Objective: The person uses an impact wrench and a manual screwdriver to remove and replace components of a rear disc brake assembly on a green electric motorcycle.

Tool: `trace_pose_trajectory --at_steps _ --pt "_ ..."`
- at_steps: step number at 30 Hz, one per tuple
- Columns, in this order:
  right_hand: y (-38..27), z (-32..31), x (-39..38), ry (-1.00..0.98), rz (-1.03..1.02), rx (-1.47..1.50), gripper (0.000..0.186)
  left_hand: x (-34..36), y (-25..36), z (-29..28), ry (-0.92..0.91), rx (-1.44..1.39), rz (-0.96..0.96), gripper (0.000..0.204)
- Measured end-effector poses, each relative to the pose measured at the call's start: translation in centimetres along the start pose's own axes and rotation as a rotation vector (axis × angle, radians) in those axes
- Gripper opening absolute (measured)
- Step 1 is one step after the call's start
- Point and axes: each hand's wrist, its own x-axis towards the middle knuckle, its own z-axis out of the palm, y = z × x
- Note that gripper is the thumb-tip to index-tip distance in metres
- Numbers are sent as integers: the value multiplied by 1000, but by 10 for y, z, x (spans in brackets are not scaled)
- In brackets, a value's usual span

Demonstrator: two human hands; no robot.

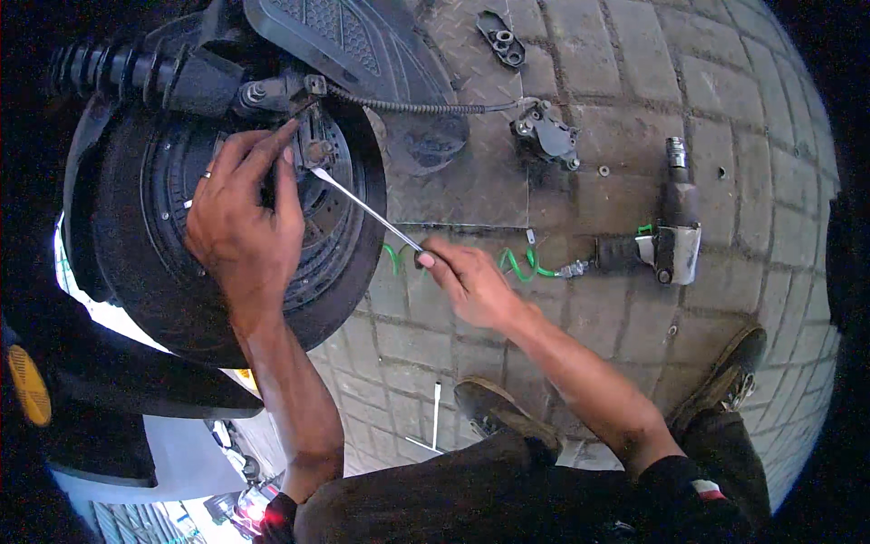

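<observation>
My right hand [473, 283] is closed round the handle end of a screwdriver [373, 213], whose handle is mostly hidden in the grip. The screwdriver's shaft slants up and left, and its tip meets a metal bracket [317, 150] beside the wheel hub. Over the wheel [340, 290], my left hand [245, 204] reaches to that same bracket, thumb and fingers pinched together at its left edge. What they pinch is too hidden to name. A shock absorber [195, 82] runs in from the upper left above the hand.
A brake caliper [548, 138] lies on the ground, joined to a sleeved hose [408, 106]. Farther right rests an impact wrench [678, 231] with a green coiled air hose [518, 267]. A small metal part [503, 41] and a T-handle wrench [437, 417] lie on the paving.
</observation>
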Motion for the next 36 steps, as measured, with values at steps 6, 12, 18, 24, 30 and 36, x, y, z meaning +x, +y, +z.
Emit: trace_pose_trajectory --at_steps 6,12,18,24,30,36 --pt "22 21 19 21 -59 160 33 2 1 -2 -2 9 -9 22" --pt "27 13 35 -36 105 245 47 -2 0 3 20 5 -26 22" --pt "26 34 34 -43 309 406 49 -3 2 4 30 9 -59 22" --pt "26 62 41 -42 252 507 66 -6 -2 9 41 -8 -37 22" --pt "29 5 43 -151 311 338 70 -4 4 9 49 -2 -38 23" --pt "7 -51 59 -124 219 39 66 -5 0 9 44 28 -38 24"
